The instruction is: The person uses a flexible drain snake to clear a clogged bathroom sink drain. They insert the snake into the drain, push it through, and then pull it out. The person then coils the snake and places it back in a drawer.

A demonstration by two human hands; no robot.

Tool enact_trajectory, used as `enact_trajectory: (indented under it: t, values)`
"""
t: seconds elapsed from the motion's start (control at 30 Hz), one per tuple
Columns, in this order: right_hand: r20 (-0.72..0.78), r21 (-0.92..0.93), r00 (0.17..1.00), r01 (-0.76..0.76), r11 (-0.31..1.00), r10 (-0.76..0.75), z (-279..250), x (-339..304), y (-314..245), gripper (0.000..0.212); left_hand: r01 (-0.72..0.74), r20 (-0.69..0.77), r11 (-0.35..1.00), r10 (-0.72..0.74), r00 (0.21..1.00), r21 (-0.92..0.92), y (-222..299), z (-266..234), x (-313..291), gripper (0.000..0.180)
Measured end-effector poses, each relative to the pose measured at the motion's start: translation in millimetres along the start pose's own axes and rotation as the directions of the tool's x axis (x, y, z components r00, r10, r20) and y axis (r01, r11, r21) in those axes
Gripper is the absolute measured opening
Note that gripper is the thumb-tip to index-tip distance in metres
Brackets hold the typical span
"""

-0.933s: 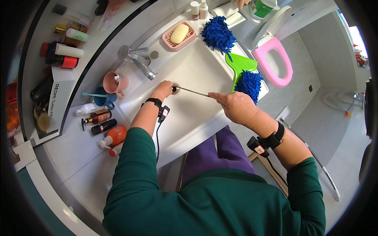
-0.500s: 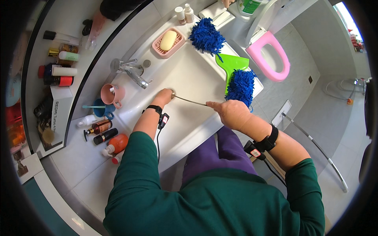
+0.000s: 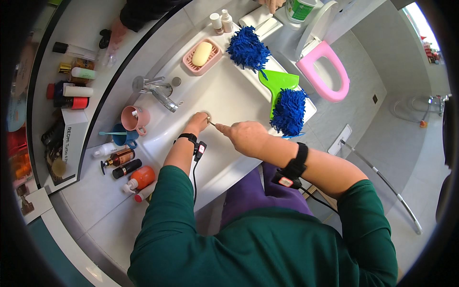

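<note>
A white washbasin (image 3: 229, 91) lies in front of me. At its drain, my left hand (image 3: 197, 123) has its fingers bent against a small round metal fitting (image 3: 208, 118); what they pinch is hidden. My right hand (image 3: 246, 137) is closed round a thin metal drain rod (image 3: 212, 123), index finger pointing along it. Only a short piece of the rod shows between my two hands, its end reaching the drain. Beyond the hands stands a chrome faucet (image 3: 160, 93).
A pink soap dish (image 3: 217, 53) with yellow soap (image 3: 202, 53), blue chenille mop pads (image 3: 247, 48) and a green scraper (image 3: 282, 79) sit on the rim. Cups (image 3: 129, 117) and several bottles (image 3: 142, 177) stand left. A toilet (image 3: 342, 79) and mop pole (image 3: 382, 174) are right. Another person's hand (image 3: 271, 5) shows at top.
My right hand has moved left along the rod, close to my left hand, so less of the rod shows between them. My left hand has stayed at the drain.
</note>
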State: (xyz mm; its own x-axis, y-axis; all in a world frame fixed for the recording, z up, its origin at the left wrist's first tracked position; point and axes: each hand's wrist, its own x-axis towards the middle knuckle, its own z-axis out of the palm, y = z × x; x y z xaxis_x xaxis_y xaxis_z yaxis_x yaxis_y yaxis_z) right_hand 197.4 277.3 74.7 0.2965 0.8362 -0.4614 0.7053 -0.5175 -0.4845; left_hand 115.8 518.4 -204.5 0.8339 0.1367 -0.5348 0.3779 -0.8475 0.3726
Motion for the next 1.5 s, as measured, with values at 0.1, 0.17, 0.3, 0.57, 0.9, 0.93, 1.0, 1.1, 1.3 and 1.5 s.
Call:
enact_trajectory:
  t: [0.1, 0.17, 0.3, 0.57, 0.9, 0.93, 1.0, 1.1, 1.3, 1.5]
  values:
    - [0.068, -0.018, 0.997, -0.019, 1.000, 0.020, 4, 24, 1, 0.058, 0.010, -0.019, 0.998, -0.012, 1.000, -0.058, -3, -9, -11, 0.021]
    - [0.049, -0.012, 0.999, 0.006, 1.000, -0.006, 2, 34, 0, 0.058, 0.001, -0.015, 0.993, -0.002, 1.000, -0.119, 3, -18, -19, 0.021]
    - [0.087, 0.017, 0.996, -0.001, 1.000, 0.000, -4, 36, -6, 0.040, 0.013, 0.009, 0.965, -0.011, 1.000, -0.263, 20, -31, -36, 0.021]
    - [0.144, -0.026, 0.988, -0.054, 0.998, 0.057, -6, 38, 7, 0.050, -0.039, -0.086, 0.984, 0.024, 0.996, -0.175, -7, -45, -59, 0.025]
    - [0.165, -0.071, 0.984, -0.051, 0.996, 0.062, -2, 29, 5, 0.035, -0.095, -0.172, 0.992, 0.108, 0.979, 0.084, -10, -41, -63, 0.016]
    - [0.157, -0.079, 0.986, -0.053, 0.995, 0.065, -2, 29, 5, 0.041, -0.039, -0.125, 0.986, 0.060, 0.990, 0.160, -6, -42, -60, 0.016]
    - [0.185, -0.100, 0.979, -0.068, 0.993, 0.086, 0, 28, 7, 0.052, 0.021, -0.056, 0.969, -0.008, 0.998, 0.245, 2, -43, -53, 0.017]
    - [0.199, -0.078, 0.972, -0.113, 0.991, 0.126, 1, 24, 11, 0.038, 0.040, -0.008, 0.966, -0.040, 0.999, 0.257, 11, -45, -50, 0.017]
    - [0.211, -0.068, 0.967, -0.132, 0.989, 0.144, 6, 23, 2, 0.040, 0.093, -0.057, 0.967, -0.082, 0.995, 0.239, 17, -46, -54, 0.017]
    - [0.199, -0.099, 0.962, -0.172, 0.980, 0.188, 0, 21, 8, 0.042, 0.075, 0.003, 0.955, -0.079, 0.997, 0.286, 28, -64, -33, 0.018]
